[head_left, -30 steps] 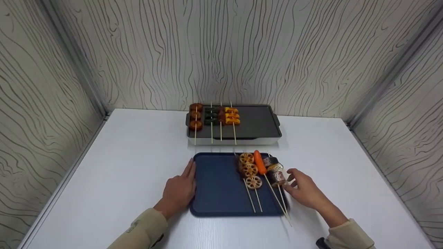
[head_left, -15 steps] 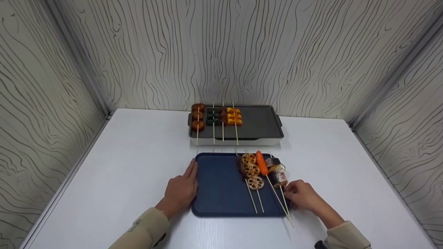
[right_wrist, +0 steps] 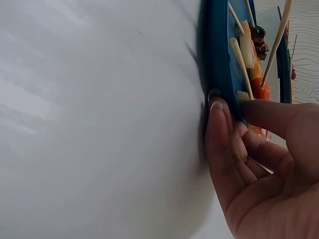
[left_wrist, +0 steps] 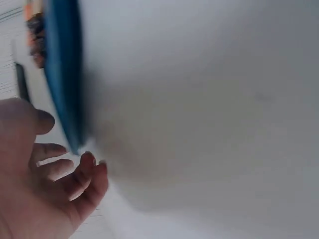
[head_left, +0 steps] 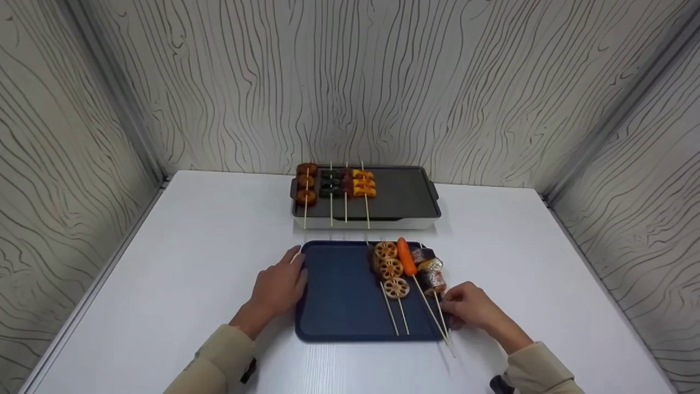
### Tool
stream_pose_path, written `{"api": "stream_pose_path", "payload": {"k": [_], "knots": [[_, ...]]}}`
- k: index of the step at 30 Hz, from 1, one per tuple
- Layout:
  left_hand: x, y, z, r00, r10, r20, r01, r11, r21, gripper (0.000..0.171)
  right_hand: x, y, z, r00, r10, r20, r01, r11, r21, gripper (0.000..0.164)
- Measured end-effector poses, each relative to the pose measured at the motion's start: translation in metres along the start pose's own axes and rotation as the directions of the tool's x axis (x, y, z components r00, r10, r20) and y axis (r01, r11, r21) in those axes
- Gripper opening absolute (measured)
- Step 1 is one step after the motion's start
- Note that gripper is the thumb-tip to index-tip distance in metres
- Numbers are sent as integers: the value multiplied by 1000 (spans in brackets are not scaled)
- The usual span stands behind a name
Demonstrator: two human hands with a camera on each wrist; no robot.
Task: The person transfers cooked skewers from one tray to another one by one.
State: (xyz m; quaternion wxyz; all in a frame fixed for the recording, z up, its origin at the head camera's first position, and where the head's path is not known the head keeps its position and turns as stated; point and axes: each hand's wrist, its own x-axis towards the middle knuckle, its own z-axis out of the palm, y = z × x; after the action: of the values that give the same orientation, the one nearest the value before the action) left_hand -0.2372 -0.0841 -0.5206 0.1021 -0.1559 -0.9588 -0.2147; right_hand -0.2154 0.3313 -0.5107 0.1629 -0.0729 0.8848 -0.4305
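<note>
A dark blue tray lies on the table between my hands. My right hand grips its right rim; in the right wrist view the thumb is on top and fingers curl at the outer side. My left hand is beside the left edge, its fingers loose and near the tray's corner in the left wrist view. Along the tray's right side lie a lotus root skewer, an orange sausage-shaped skewer and a silvery-skinned chunk skewer. A dark skewer is partly hidden beside the lotus root.
Behind the tray stands a black griddle on a pale base. Its left half carries several skewers, among them round brown slices, dark green pieces and yellow pieces. Patterned panels enclose the white table.
My right hand has come down along the tray's right side, its fingers closing on the rim. The left hand has shifted slightly at the left edge, fingers spreading a little.
</note>
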Motion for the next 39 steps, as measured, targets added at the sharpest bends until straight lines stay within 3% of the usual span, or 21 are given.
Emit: {"api": "stream_pose_path", "payload": {"k": [3,7,10,14,16,19,21,23,25,28,29,32,35,37,39], "knots": [[10,18,-11,990,23,-139,-33,997,-69,30,0,5,1,1000,-17,2,17,999,31,13],[29,48,-27,985,14,-172,-52,974,-219,28,2,12,2,999,-33,14,32,997,70,15],[46,67,-32,993,-1,-121,-38,946,-321,33,4,14,1,999,-47,18,44,993,113,16],[67,86,-23,1000,-17,13,21,912,-409,47,6,15,0,998,-64,17,61,987,146,16],[76,92,-13,994,-28,103,69,902,-427,55,5,16,0,998,-62,18,59,986,154,16],[87,98,3,973,-57,221,152,886,-438,64,3,18,1,998,-53,22,49,986,161,16],[94,101,13,963,-83,256,198,864,-463,66,2,19,1,999,-47,26,42,985,170,16],[101,102,22,963,-103,247,219,833,-507,64,1,19,1,998,-46,29,40,983,179,16],[106,103,30,968,-127,215,230,793,-565,59,1,20,2,999,-43,28,38,982,183,16],[112,104,39,965,-190,179,261,698,-666,47,0,20,4,999,-39,25,34,983,183,16],[114,104,41,960,-219,174,277,659,-699,42,0,20,4,999,-40,25,35,983,182,16],[118,106,45,933,-301,198,333,508,-795,37,0,20,3,999,-38,29,32,984,174,16],[123,107,47,909,-356,216,353,383,-854,32,0,19,2,999,-36,36,29,986,162,16],[126,106,49,899,-380,218,354,337,-872,30,1,19,1,999,-34,40,28,988,150,15],[129,105,51,890,-402,216,357,318,-878,29,3,19,1,998,-34,43,28,989,145,15]]}}
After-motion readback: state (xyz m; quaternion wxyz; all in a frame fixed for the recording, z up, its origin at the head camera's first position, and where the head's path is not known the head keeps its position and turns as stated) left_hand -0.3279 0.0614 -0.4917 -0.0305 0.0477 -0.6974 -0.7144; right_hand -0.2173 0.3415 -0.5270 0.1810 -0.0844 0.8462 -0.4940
